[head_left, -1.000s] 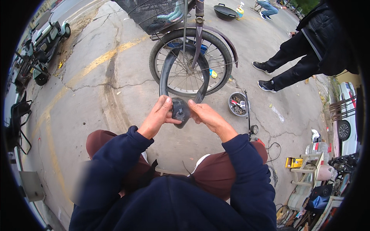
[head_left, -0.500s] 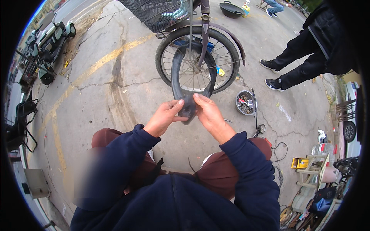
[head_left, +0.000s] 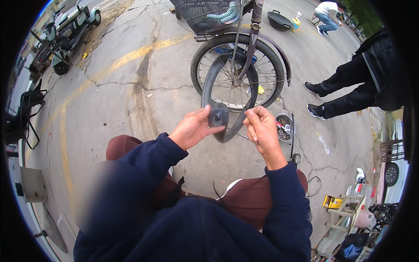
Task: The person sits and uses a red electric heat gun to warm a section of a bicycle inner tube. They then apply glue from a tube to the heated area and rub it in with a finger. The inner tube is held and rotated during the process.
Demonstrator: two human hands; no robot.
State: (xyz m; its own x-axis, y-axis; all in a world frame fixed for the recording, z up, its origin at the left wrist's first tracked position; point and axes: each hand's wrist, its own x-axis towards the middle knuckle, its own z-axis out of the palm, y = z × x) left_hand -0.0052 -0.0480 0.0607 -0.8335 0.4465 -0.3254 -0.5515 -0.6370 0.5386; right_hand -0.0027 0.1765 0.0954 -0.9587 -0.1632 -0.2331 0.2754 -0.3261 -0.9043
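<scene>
Your fingers were clamped on the black inner tube [head_left: 227, 102] at the centre of the frame — the left hand [head_left: 192, 129] pinched a round dark patch [head_left: 217, 117] flat against the rubber with its thumb on top, and the right hand [head_left: 262, 126] was curled shut around the tube just beside it, at the bottom of its loop. A second before, both hands met over one spot and hid it; by this moment they had drawn apart, so that the patch showed plainly between them. I judged from this that the patch was already seated on the tube and that you were pressing it down and looking it over — not placing it any longer.

The tube rose from your hands as a limp loop in front of the bicycle wheel [head_left: 238, 70] at upper centre, under a wire basket [head_left: 205, 15]. A small round tin [head_left: 283, 126] of odds and ends lay on the pavement just right of your right hand. Your knees in dark red trousers [head_left: 248, 196] sat below the hands. At the right edge stood another person's black-trousered legs [head_left: 345, 94], well apart from you, and a cracked pavement [head_left: 131, 87] with a yellow line filled the left of the frame.
</scene>
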